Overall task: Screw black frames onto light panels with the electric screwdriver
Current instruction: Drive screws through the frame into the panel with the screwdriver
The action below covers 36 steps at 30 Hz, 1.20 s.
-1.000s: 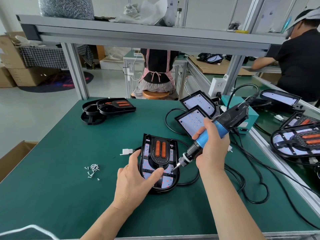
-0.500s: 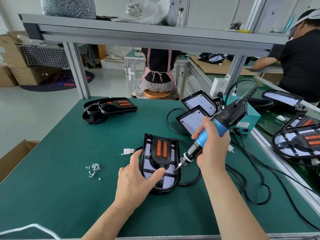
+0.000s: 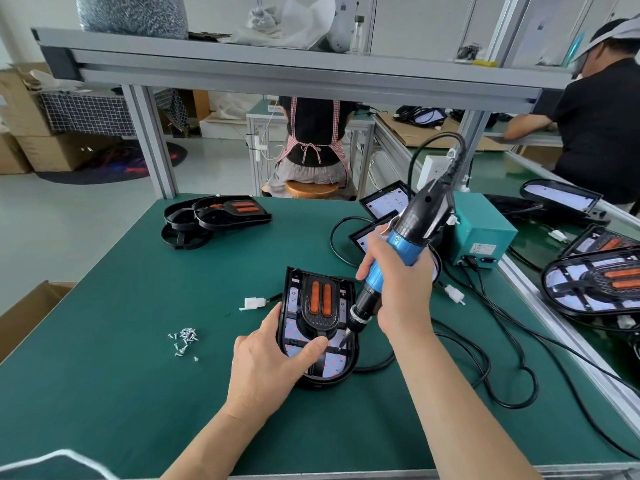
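On the green felt-like bench mat [image 3: 138, 375], a black frame [image 3: 318, 308] of moulded plastic, square at the far end and rounded at the near end, is seen lying flat over a pale light panel [image 3: 337, 363] dotted with small red points; two orange oblong inserts are set in its raised centre. Its lower left rim is gripped by the left hand [image 3: 266, 368], the thumb laid across a rib and the fingers run along the outer edge. A blue-and-black electric screwdriver [image 3: 408, 233] is clasped in the fully closed right hand [image 3: 401, 292] and tilted, its bit tip set on the frame's right side. Left of the frame, a loose heap of small silvery screws [image 3: 183, 339] and a white plastic connector [image 3: 254, 302] are laid. Beyond it to the left, spare black frames [image 3: 214, 216] are stacked; to its right, glossy black cables [image 3: 502, 375] are looped near a teal metal box [image 3: 481, 233].
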Each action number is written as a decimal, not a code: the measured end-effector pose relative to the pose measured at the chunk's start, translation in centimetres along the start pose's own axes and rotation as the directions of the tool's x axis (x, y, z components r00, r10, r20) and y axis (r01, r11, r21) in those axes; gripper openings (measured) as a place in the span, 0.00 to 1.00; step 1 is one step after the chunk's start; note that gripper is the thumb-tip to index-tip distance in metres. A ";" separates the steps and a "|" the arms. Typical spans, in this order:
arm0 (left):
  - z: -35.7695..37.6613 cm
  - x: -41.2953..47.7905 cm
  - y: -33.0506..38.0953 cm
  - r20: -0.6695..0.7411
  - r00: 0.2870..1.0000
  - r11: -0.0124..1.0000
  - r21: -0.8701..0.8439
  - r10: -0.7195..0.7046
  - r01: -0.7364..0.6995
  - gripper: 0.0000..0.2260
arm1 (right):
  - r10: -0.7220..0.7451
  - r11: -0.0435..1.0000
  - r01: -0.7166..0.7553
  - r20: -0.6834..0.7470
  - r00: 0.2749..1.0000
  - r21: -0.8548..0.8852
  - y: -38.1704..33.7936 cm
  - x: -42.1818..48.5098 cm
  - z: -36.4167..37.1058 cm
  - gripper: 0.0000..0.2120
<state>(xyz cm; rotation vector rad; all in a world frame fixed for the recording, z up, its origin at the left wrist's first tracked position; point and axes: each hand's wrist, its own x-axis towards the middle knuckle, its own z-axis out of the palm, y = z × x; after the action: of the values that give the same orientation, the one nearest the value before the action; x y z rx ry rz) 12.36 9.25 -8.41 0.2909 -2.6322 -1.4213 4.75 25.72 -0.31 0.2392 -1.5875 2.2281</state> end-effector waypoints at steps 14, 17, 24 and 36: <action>0.1 0.0 0.3 -0.012 0.999 0.999 0.004 0.035 -0.035 0.41 | -0.047 0.994 0.054 0.072 0.996 -0.095 0.1 0.0 1.3 0.07; 0.2 0.0 0.2 -0.013 0.999 0.999 0.013 0.032 -0.032 0.42 | -0.040 0.994 0.049 0.091 0.995 -0.095 0.3 -0.1 1.0 0.06; 0.1 -0.2 0.4 -0.012 0.999 0.999 0.010 0.049 -0.049 0.34 | 0.014 0.999 -0.007 0.156 0.988 -0.048 0.1 -0.2 0.5 0.09; -0.2 -0.2 0.7 0.009 0.998 0.998 -0.006 0.058 -0.058 0.35 | 0.020 0.996 -0.035 0.175 0.984 0.083 -1.4 -0.9 -0.6 0.11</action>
<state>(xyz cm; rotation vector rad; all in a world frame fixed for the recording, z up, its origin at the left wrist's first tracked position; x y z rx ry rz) 12.54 9.45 -7.74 0.2062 -2.6208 -1.4160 6.16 26.48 0.40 0.4499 -1.5916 2.3550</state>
